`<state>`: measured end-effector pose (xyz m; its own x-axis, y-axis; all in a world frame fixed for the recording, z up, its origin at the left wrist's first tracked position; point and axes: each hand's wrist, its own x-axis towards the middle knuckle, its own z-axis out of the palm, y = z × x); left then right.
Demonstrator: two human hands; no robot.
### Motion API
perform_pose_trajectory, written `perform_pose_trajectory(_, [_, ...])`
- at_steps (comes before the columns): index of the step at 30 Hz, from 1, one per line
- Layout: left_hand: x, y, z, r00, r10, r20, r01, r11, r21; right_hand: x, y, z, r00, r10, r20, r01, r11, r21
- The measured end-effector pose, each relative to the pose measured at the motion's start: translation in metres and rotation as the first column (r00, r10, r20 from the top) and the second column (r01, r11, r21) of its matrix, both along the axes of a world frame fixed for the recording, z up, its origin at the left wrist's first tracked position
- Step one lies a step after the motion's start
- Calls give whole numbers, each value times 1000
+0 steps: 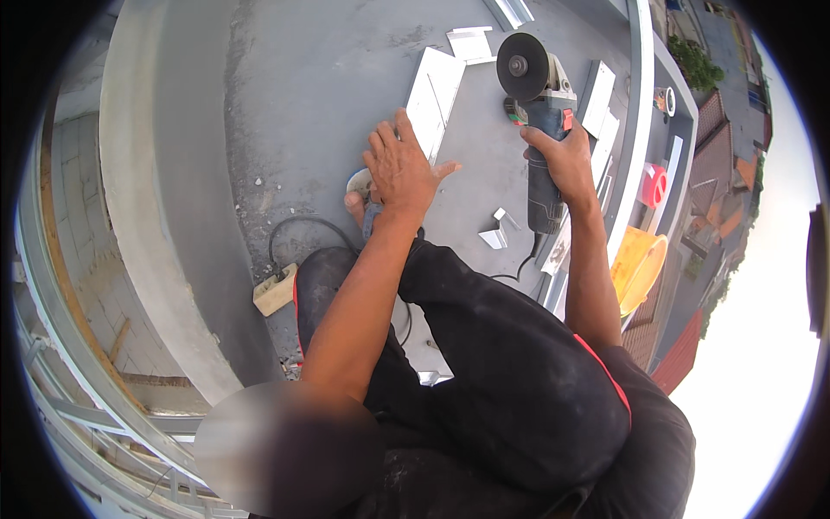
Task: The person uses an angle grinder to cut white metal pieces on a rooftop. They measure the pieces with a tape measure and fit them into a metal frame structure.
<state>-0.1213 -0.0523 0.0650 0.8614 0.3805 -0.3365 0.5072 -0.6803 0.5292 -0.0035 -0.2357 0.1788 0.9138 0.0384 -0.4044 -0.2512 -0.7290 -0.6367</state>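
Note:
My left hand (pixel 402 173) rests with fingers spread on the lower end of a white metal strip (pixel 432 95), which has a thin line across it. My right hand (pixel 560 164) is closed round the body of a dark angle grinder (pixel 546 203), held to the right of the strip with its black disc (pixel 517 60) toward the top of the view. A small bent white offcut (pixel 494 235) lies below, between my hands. My foot shows under my left wrist, mostly hidden.
A concrete ledge (pixel 151 216) runs along the left, beside a cream power strip (pixel 274 290) with cables. More metal pieces (pixel 595 95) lie at the right near a yellow container (pixel 635 268), a red container (pixel 653 183) and the edge, with rooftops beyond.

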Motion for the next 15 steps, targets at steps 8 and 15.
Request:
perform_pose_trajectory(8, [47,68,-16,984,-179,-19,177,981,-79,-42,-60,2,991,-87,-103,75,990,-119])
perform_pose_trajectory(15, [59,141,-6,890,-452,-50,415,852,-318,-68,-66,4,987,-93,-132,80,992,-96])
